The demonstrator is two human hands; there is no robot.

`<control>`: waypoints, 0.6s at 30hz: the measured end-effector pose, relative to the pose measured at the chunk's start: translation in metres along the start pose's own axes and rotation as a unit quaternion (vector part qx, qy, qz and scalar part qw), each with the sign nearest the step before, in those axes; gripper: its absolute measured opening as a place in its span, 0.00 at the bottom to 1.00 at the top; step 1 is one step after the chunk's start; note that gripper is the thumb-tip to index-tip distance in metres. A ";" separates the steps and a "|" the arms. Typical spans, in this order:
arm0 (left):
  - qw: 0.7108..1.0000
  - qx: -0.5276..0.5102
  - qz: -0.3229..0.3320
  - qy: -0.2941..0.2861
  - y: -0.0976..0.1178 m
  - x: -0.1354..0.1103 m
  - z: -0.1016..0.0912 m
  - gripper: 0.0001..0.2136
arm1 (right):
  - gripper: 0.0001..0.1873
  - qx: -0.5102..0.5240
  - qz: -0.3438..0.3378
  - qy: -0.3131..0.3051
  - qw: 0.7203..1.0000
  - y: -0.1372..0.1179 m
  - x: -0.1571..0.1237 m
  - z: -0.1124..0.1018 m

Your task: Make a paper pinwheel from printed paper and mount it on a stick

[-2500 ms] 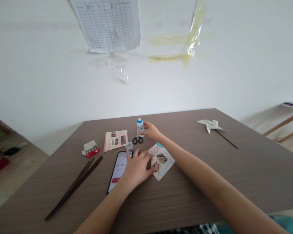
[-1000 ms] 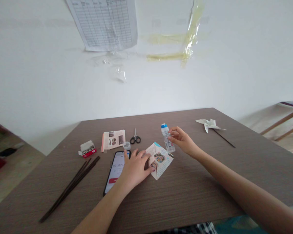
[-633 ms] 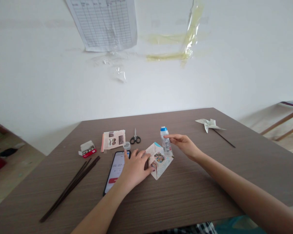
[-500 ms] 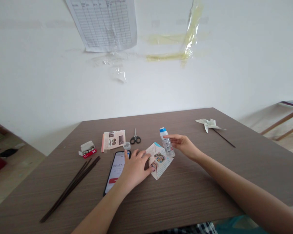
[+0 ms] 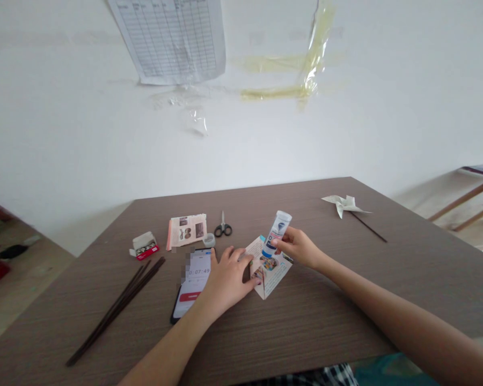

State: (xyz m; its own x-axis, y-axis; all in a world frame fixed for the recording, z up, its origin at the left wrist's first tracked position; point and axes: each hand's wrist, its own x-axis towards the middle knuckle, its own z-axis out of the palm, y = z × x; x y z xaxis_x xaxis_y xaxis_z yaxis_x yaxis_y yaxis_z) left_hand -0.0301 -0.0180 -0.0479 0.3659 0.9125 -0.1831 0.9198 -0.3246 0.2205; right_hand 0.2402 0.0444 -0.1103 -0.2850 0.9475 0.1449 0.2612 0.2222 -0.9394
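White plastic bottle [image 5: 277, 234], light and slick, best held around its middle, tilts over the folded paper [image 5: 274, 279] at two o'clock from the left hand [image 5: 227, 276], its spread fingers pressing that soft sheet; the right hand [image 5: 300, 247] pinches the bottle.

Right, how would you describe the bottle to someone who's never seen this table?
On the brown table, find the folded printed paper near the middle. Over it, the right hand grips a small white bottle, tilted with its blue cap downward. It's the only bottle in sight.
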 end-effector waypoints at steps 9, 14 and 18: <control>1.000 -0.003 0.006 0.019 0.004 0.000 0.003 0.26 | 0.17 -0.242 -0.012 -0.023 0.970 -0.012 -0.010 0.010; 1.000 0.002 0.007 0.006 0.004 -0.001 0.003 0.27 | 0.15 -0.285 -0.019 -0.027 0.958 -0.009 -0.010 0.014; 1.000 0.007 0.005 -0.002 0.005 -0.001 0.002 0.27 | 0.19 -0.252 -0.053 -0.007 0.966 -0.004 -0.010 0.016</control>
State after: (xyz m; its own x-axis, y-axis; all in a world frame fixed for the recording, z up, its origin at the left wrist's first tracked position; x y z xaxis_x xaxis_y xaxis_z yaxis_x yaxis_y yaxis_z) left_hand -0.0259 -0.0205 -0.0482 0.3763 0.9079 -0.1848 0.9177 -0.3378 0.2090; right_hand 0.2275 0.0309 -0.1132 -0.3458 0.9110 0.2249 0.6452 0.4049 -0.6480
